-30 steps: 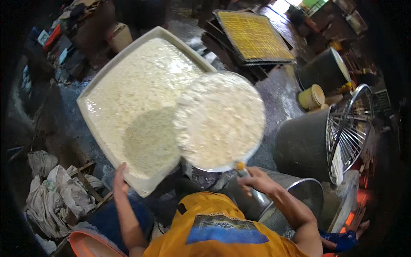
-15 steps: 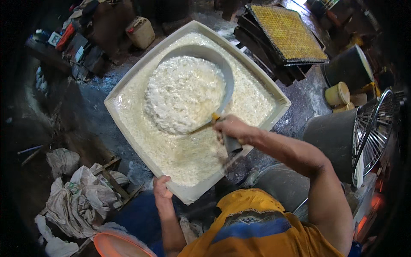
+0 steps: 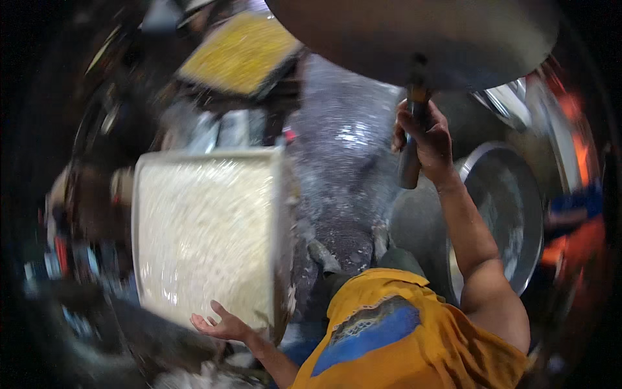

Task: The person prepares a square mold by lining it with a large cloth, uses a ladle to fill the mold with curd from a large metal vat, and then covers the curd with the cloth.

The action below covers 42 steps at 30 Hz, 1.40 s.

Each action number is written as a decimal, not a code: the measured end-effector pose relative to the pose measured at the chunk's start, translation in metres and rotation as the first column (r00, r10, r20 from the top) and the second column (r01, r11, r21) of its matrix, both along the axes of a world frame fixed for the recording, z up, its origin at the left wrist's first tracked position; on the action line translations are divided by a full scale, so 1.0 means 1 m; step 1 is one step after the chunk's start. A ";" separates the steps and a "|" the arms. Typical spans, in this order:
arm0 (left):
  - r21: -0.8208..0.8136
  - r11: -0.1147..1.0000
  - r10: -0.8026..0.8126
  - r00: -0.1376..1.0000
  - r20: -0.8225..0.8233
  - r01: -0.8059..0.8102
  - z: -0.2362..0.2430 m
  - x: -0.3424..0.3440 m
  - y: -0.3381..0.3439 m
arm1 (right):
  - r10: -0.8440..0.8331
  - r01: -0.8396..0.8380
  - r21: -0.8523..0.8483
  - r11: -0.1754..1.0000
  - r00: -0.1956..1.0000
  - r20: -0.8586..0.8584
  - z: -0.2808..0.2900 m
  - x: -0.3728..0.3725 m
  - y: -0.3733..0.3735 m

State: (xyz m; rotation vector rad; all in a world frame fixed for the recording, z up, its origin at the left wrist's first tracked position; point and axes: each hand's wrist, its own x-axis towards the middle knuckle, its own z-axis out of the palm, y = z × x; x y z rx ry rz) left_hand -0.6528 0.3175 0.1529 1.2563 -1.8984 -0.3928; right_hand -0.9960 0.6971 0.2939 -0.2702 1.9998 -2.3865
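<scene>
My right hand is closed round the grey, pipe-like handle of a large round pan. The pan is lifted high at the top right, its dark metal face toward me; I cannot see whether anything is in it. On the left stands a square white tub, filled with a wet, lumpy whitish mass. My left hand is open, fingers spread, over the tub's near edge. It holds nothing; I cannot tell whether it touches the rim.
Right of my forearm stands a big metal vessel with a wide round mouth. A yellow mesh-like panel lies on a stack beyond the tub. Wet grey floor runs between tub and vessel. Orange glow shows at the far right. Motion blurs much of the view.
The pan, full of whitish mass inside the tub before, is now up and to the right, out of the tub. My left hand has let go of the tub's rim. The view has turned right.
</scene>
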 end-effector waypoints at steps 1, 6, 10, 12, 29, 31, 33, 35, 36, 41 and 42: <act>0.084 0.989 -0.109 0.986 -0.127 0.120 0.012 -0.040 0.028 | -0.105 0.105 0.008 0.994 0.994 0.001 -0.003 0.008 0.057; 0.321 0.289 -0.858 0.392 -0.331 0.902 0.007 -0.197 0.200 | -0.342 0.385 0.023 0.922 0.787 0.514 -0.088 0.107 0.313; 0.534 -0.168 -0.952 0.005 -0.307 0.828 -0.032 -0.258 0.385 | -0.684 0.733 0.210 0.647 0.435 0.586 -0.225 0.184 0.451; 0.666 -0.286 -0.951 -0.119 -0.286 0.689 -0.047 -0.262 0.466 | -0.798 0.797 0.403 0.450 0.156 0.582 -0.310 0.227 0.498; 0.523 0.364 -0.891 0.126 0.435 0.771 -0.139 -0.243 0.626 | -0.791 0.191 0.768 0.611 0.110 0.602 -0.782 0.342 0.544; 0.426 0.337 -0.789 0.005 0.614 0.840 -0.132 -0.249 0.592 | -0.731 0.116 0.740 0.662 0.317 0.604 -0.813 0.355 0.517; 0.388 0.261 -0.662 -0.128 0.738 0.884 -0.143 -0.254 0.584 | -0.561 0.141 0.564 0.813 0.448 0.696 -0.851 0.407 0.487; 0.280 0.214 -0.629 -0.087 0.772 0.936 -0.137 -0.247 0.586 | -0.389 0.115 0.379 0.918 0.440 0.809 -0.836 0.391 0.459; 0.243 0.196 -0.619 -0.072 0.782 0.950 -0.136 -0.244 0.593 | -0.328 0.105 0.314 0.943 0.436 0.838 -0.821 0.384 0.450; 0.506 0.417 -0.857 0.141 0.496 0.755 -0.135 -0.239 0.664 | 0.083 0.174 -0.125 0.977 0.229 0.970 -0.687 0.383 0.467; 0.511 0.420 -0.866 0.162 0.474 0.750 -0.135 -0.239 0.663 | 0.080 0.133 -0.110 0.985 0.215 0.973 -0.666 0.384 0.466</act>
